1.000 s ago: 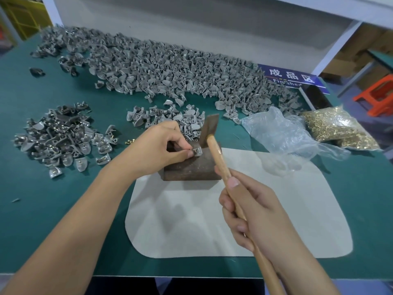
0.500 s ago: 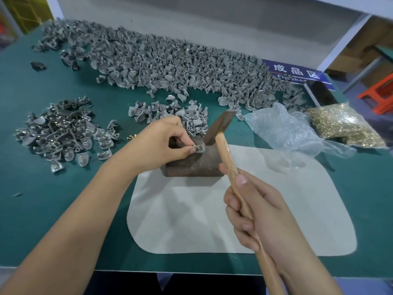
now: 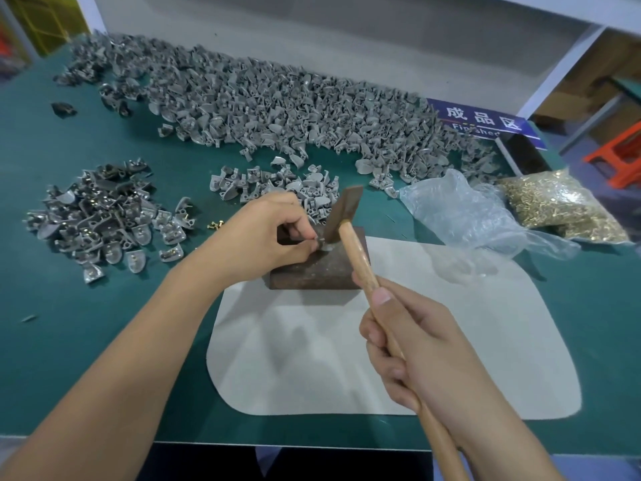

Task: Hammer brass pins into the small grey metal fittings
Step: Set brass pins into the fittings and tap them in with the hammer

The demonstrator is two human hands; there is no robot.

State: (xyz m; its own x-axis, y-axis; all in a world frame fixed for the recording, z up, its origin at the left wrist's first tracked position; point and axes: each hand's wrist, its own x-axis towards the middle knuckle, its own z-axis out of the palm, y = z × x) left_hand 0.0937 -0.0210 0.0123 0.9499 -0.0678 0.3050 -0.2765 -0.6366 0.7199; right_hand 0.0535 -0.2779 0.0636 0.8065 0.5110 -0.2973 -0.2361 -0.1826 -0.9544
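Note:
My left hand point(image 3: 263, 234) pinches a small grey fitting point(image 3: 321, 243) against the top of a rusty steel block point(image 3: 312, 272). My right hand point(image 3: 416, 345) grips the wooden handle of a hammer point(image 3: 357, 253); its dark head point(image 3: 343, 211) is down at the fitting, just right of my left fingertips. The pin in the fitting is hidden by my fingers and the hammer head. A small heap of plain grey fittings point(image 3: 274, 184) lies just behind the block. Two loose brass pins point(image 3: 215, 224) lie left of my left hand.
A pile of fittings with brass pins point(image 3: 100, 216) lies at the left. A long heap of grey fittings point(image 3: 263, 105) runs along the back. A clear bag point(image 3: 464, 216) and a bag of brass pins point(image 3: 558, 206) lie at the right. A beige mat point(image 3: 399, 359) lies under the block, on the green bench.
The hammer head has come down from its raised tilt onto the fitting on the block. My left hand keeps its pinch in the same place.

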